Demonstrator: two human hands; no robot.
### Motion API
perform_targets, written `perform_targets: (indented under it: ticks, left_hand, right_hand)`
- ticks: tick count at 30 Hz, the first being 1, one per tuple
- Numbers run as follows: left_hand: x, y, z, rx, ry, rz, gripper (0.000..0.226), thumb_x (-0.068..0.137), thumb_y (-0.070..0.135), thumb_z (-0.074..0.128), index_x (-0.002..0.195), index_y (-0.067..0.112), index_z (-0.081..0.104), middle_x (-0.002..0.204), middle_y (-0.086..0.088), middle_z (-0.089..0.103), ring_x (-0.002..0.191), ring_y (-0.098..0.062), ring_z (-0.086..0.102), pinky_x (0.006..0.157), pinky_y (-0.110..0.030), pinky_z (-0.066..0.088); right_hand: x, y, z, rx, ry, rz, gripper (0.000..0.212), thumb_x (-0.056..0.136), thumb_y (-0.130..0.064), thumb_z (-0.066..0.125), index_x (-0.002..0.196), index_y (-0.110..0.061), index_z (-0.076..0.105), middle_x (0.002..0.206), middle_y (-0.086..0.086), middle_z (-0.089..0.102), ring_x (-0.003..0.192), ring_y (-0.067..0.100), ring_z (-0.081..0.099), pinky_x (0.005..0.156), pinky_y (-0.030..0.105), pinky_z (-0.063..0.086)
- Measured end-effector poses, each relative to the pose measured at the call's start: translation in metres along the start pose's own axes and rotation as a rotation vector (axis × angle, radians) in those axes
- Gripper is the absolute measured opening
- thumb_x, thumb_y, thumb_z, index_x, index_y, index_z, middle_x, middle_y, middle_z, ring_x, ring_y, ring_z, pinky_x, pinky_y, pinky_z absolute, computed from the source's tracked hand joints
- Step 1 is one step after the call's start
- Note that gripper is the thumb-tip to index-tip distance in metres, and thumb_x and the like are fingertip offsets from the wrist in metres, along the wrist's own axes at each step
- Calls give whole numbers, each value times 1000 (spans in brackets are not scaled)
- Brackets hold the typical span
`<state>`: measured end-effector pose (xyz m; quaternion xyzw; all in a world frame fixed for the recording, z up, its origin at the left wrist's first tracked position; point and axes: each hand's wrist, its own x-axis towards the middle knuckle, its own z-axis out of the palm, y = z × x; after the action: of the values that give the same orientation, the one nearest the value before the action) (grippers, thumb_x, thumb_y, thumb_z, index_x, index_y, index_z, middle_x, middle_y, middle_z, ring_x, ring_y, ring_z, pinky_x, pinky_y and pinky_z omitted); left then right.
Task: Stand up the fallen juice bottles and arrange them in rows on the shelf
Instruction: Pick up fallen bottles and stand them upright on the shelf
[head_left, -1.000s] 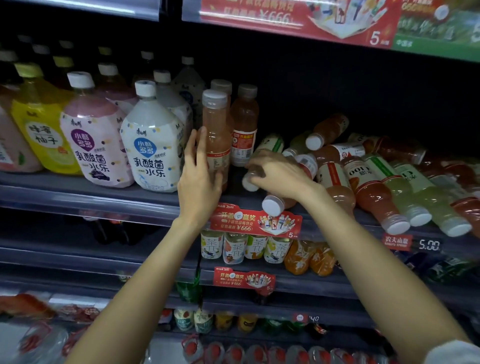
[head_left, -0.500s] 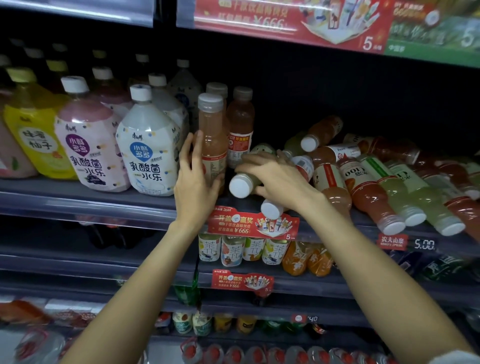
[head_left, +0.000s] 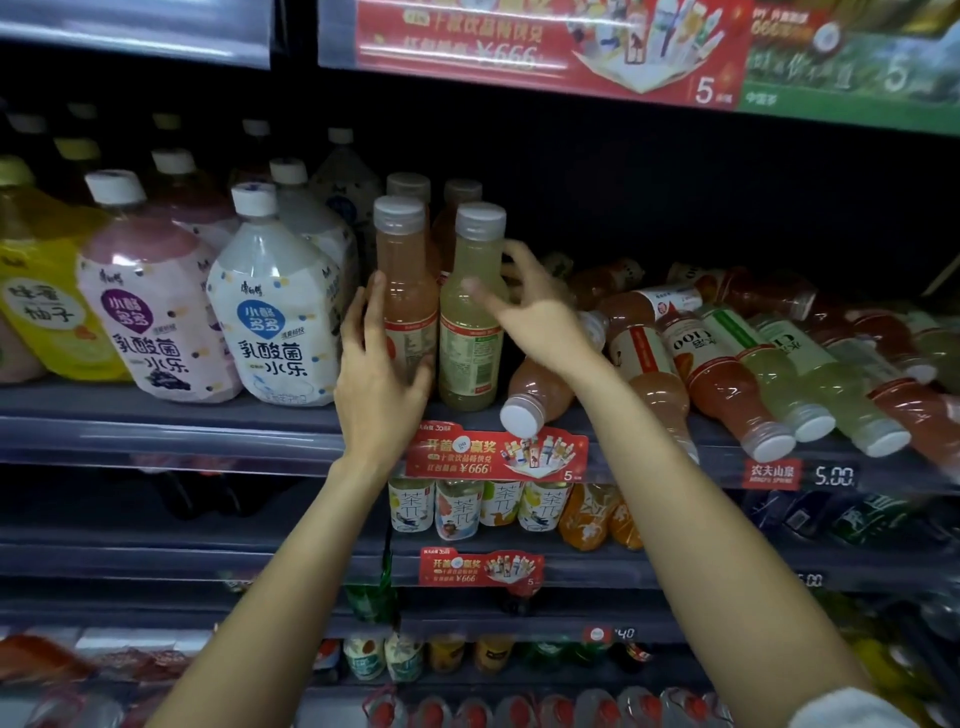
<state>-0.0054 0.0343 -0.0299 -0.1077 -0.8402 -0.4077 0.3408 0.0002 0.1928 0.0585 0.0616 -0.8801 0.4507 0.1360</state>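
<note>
Head view: pale yellow juice bottle (head_left: 471, 332) stands upright.

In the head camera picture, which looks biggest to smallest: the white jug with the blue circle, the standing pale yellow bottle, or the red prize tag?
1. White plastic jug with blue circle label
2. Red prize tag on the shelf edge, wide but short, and standing pale yellow juice bottle, tall but narrow: too alike to rank.

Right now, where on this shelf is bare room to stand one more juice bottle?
Bare room shows on the shelf just right of the upright pale yellow bottle, behind the fallen pink bottle by the right hand. Further right, the pile of fallen bottles crowds the shelf; to the left, the big white bottle closes in beside the left hand.
</note>
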Motion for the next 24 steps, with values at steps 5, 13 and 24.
perform_targets:
  ticks: [5, 13, 24]
  left_hand:
    - [1, 1, -1, -11, -9, -8, 93, 80, 16, 73, 152, 25, 15, 149, -11, 34, 133, -27, 40, 87, -36, 44]
    - [1, 0, 1, -41, -5, 8, 92, 79, 13, 72, 152, 23, 17, 148, -13, 34, 133, -29, 39, 92, -40, 46]
    - [-8, 10, -6, -11, 75, 284, 62, 85, 27, 67, 138, 13, 38, 137, -22, 42, 128, -30, 35, 106, -34, 31]
  right_hand:
    - [-12, 26, 10, -30, 12, -66, 79, 79, -25, 75, 144, -27, 30, 139, 2, 42, 121, 9, 40, 95, 20, 35]
    - [7, 25, 29, -7, 194, 1, 73, 75, -21, 79, 135, -19, 37, 127, 3, 55, 113, 16, 53, 86, 25, 43]
    - [-20, 51, -20, -524, -45, -131, 67, 81, 9, 49, 139, -23, 42, 150, 1, 29, 140, 21, 20, 113, 39, 25]
